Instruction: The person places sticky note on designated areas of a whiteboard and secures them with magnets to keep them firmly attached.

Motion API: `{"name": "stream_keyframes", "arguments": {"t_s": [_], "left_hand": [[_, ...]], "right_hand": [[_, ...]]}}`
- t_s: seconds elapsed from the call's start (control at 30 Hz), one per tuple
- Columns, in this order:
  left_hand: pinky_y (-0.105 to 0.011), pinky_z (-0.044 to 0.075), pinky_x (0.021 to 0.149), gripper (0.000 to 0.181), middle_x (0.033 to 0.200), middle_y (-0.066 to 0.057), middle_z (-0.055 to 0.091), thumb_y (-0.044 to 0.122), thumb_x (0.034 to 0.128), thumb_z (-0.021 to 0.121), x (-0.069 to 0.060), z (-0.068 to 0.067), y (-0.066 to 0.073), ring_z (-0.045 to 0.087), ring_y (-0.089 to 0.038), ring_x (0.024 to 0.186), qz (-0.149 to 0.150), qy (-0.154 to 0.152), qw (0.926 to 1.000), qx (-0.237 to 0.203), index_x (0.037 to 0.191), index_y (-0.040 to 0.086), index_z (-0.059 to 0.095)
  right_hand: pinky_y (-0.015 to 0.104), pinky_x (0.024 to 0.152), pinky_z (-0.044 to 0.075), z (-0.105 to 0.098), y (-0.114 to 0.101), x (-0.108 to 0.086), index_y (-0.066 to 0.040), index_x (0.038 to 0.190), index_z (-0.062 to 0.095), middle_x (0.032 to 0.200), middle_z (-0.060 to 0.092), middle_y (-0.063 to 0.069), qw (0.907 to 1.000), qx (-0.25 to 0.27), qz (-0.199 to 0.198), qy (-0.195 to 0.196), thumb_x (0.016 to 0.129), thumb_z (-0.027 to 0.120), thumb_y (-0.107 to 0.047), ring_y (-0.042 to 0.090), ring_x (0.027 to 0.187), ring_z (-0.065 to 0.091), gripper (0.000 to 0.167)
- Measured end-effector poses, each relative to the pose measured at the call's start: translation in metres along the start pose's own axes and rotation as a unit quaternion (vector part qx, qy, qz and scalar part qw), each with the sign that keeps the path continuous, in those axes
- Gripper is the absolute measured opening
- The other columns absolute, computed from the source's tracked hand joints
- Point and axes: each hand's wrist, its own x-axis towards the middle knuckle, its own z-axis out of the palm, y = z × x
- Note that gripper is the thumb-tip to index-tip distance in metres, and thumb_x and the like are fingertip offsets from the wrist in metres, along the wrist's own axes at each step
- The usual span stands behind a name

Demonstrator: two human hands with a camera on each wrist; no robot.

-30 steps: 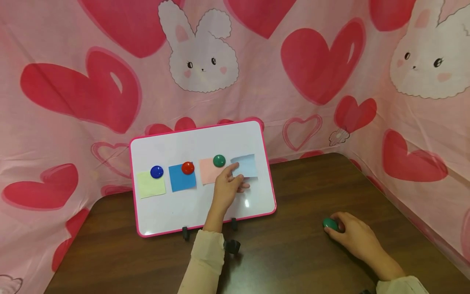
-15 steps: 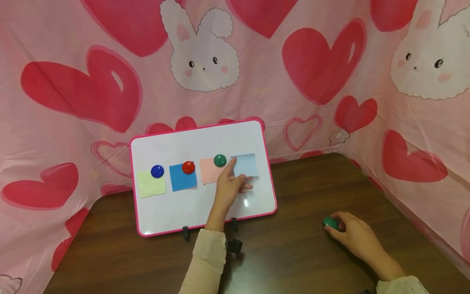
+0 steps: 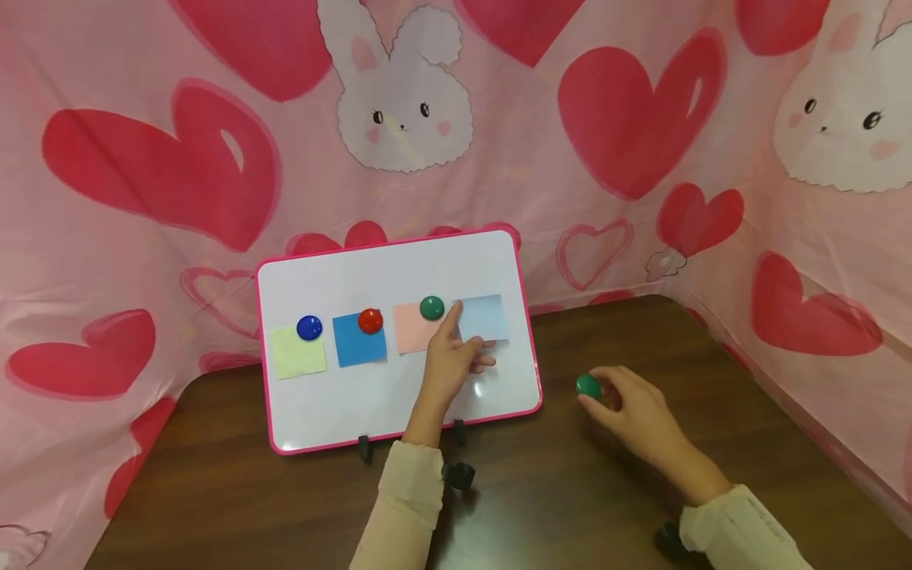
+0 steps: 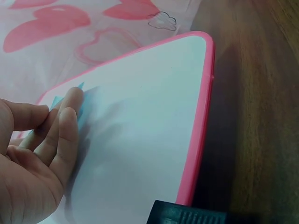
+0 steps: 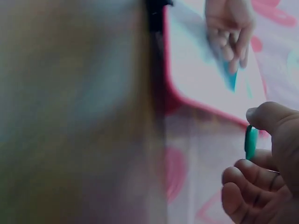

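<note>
My left hand [image 3: 450, 360] is at the whiteboard [image 3: 342, 416], its index finger straight against the left edge of a light blue paper note [image 3: 484, 318]. The thumb lies near the note's bottom edge. In the left wrist view the fingers hide most of the note [image 4: 82, 109]. Right of the board, my right hand [image 3: 644, 416] pinches a round green magnet [image 3: 587, 386] between thumb and fingertips, above the table. The right wrist view shows this magnet [image 5: 251, 142] edge-on. Another green magnet [image 3: 431, 308] holds a pink note [image 3: 412, 332] on the board, left of my left index finger.
A blue magnet [image 3: 309, 328] sits on a yellow-green note [image 3: 298, 355], and a red magnet [image 3: 370, 321] on a blue note [image 3: 359, 344]. Black feet [image 3: 365, 448] prop the tilted board on the brown table [image 3: 556, 483]. A pink heart-patterned cloth [image 3: 513, 174] hangs behind.
My right hand has lifted the green magnet and carried it left and away from me, towards the board. The light blue note, curled one second ago, now lies flatter under my left fingers.
</note>
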Motion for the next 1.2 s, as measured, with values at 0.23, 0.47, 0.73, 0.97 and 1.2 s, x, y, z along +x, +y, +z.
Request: {"name": "stream_keyframes", "arguments": {"t_s": [0.23, 0.47, 0.73, 0.97, 1.2], "left_hand": [[-0.026, 0.056, 0.061, 0.074, 0.103, -0.017, 0.074, 0.005, 0.0999, 0.059, -0.001, -0.005, 0.002, 0.074, -0.025, 0.071, 0.012, 0.008, 0.9998, 0.012, 0.162, 0.021, 0.023], [-0.027, 0.056, 0.059, 0.074, 0.101, -0.017, 0.075, 0.003, 0.0993, 0.059, -0.006, -0.007, 0.004, 0.072, -0.022, 0.064, 0.000, 0.005, 1.0000, 0.008, 0.162, 0.020, 0.023], [-0.027, 0.056, 0.056, 0.075, 0.100, -0.019, 0.074, 0.001, 0.0984, 0.058, -0.013, -0.011, 0.003, 0.071, -0.020, 0.058, 0.001, 0.005, 1.0000, -0.005, 0.162, 0.019, 0.022], [-0.027, 0.056, 0.056, 0.075, 0.101, -0.019, 0.074, 0.001, 0.0988, 0.058, -0.014, -0.013, 0.005, 0.070, -0.020, 0.057, 0.004, 0.006, 1.0000, -0.004, 0.162, 0.021, 0.023], [-0.027, 0.056, 0.056, 0.075, 0.101, -0.020, 0.074, 0.001, 0.0993, 0.057, -0.015, -0.013, 0.005, 0.070, -0.020, 0.058, 0.001, -0.001, 1.0000, 0.004, 0.162, 0.020, 0.022]], "right_hand": [[0.035, 0.064, 0.050, 0.032, -0.048, 0.065, -0.003, 0.117, 0.065, 0.091, 0.058, 0.009, 0.9977, 0.066, 0.018, -0.001, 0.086, 0.082, -0.020, 0.021, 0.075, 0.055, 0.039], [0.041, 0.072, 0.050, 0.062, -0.070, 0.109, 0.000, 0.123, 0.064, 0.096, 0.058, 0.012, 0.9978, 0.050, 0.042, 0.009, 0.090, 0.078, -0.023, 0.025, 0.083, 0.055, 0.043], [0.049, 0.086, 0.054, 0.083, -0.084, 0.124, 0.001, 0.125, 0.062, 0.110, 0.061, 0.016, 0.9989, 0.007, 0.047, 0.004, 0.093, 0.074, -0.027, 0.031, 0.097, 0.064, 0.044], [0.046, 0.081, 0.055, 0.089, -0.090, 0.126, 0.001, 0.123, 0.062, 0.105, 0.062, 0.016, 0.9987, -0.009, 0.035, 0.036, 0.093, 0.075, -0.027, 0.030, 0.093, 0.064, 0.043], [0.045, 0.077, 0.056, 0.090, -0.090, 0.128, 0.002, 0.126, 0.061, 0.105, 0.065, 0.017, 0.9983, -0.026, 0.015, 0.050, 0.092, 0.076, -0.027, 0.029, 0.090, 0.066, 0.047]]}}
